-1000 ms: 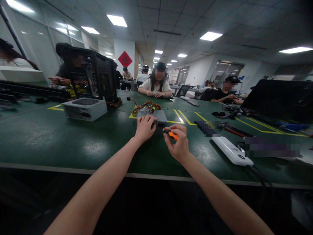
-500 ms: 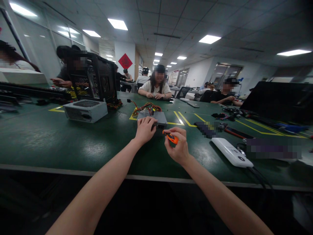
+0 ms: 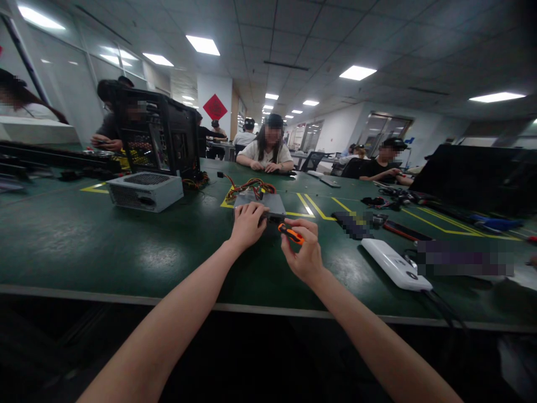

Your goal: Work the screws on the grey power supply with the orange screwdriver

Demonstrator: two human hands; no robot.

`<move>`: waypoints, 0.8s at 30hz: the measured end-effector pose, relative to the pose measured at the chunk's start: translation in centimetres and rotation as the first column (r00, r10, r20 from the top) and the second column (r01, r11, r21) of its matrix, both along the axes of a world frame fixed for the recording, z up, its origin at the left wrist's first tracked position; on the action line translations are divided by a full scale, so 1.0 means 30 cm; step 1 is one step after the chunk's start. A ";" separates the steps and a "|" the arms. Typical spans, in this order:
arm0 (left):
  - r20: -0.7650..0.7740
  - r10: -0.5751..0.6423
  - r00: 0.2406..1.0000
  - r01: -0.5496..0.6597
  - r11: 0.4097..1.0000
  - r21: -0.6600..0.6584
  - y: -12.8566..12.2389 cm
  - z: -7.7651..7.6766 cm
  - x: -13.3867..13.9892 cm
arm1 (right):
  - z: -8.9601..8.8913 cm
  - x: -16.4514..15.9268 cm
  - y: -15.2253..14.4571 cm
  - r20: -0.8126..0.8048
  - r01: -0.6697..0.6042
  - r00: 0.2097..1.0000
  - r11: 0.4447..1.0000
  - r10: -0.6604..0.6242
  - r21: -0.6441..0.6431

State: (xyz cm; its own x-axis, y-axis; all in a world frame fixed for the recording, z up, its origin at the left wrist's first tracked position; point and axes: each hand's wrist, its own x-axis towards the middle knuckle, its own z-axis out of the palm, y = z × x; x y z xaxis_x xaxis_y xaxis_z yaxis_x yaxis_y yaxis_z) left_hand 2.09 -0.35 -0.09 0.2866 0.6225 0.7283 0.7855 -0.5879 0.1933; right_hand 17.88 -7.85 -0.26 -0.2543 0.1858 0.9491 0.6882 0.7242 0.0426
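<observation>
A flat grey power supply unit [image 3: 272,204] lies on the green table, with a bundle of coloured cables [image 3: 251,187] at its back. My left hand [image 3: 248,223] grips its near left part, fingers over the top and thumb at the near side. Just to the right, my right hand [image 3: 305,249] pinches an orange and black screwdriver [image 3: 292,234], its handle pointing toward the unit's near face. I cannot make out the screwdriver's tip or whether it touches the unit.
Left of my hands sits a larger grey power supply [image 3: 146,191], before an open black computer case [image 3: 159,131]. A white power bank-like device [image 3: 394,264] with cables lies at the right, near a dark monitor [image 3: 474,173]. Across the table a person [image 3: 268,148] works.
The screwdriver in my right hand has shifted very slightly left. My left hand keeps its place on the power supply unit, and the view has turned a little.
</observation>
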 end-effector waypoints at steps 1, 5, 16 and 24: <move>0.000 -0.001 1.000 0.001 1.000 -0.002 0.001 0.000 0.000 | -0.002 0.001 0.001 0.011 0.015 1.000 1.000 -0.015 -0.015; -0.003 0.001 1.000 -0.001 1.000 -0.010 0.002 0.000 -0.001 | -0.005 0.003 0.004 0.050 -0.004 0.999 0.999 0.006 -0.042; 0.001 0.001 1.000 -0.001 1.000 -0.004 0.003 -0.002 0.003 | -0.002 0.004 0.000 0.042 -0.012 0.999 0.999 0.013 -0.030; 0.003 -0.002 1.000 0.002 1.000 -0.008 0.005 -0.003 0.002 | -0.002 0.007 -0.001 0.090 0.001 0.996 1.000 0.000 -0.021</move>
State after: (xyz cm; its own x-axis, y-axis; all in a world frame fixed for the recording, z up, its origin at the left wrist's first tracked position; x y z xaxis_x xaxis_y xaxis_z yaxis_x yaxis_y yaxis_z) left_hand 2.15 -0.20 -0.19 0.2855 0.6274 0.7245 0.7836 -0.5881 0.2004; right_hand 18.10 -7.89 -0.33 -0.3386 0.2056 0.9182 0.6827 0.7253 0.0893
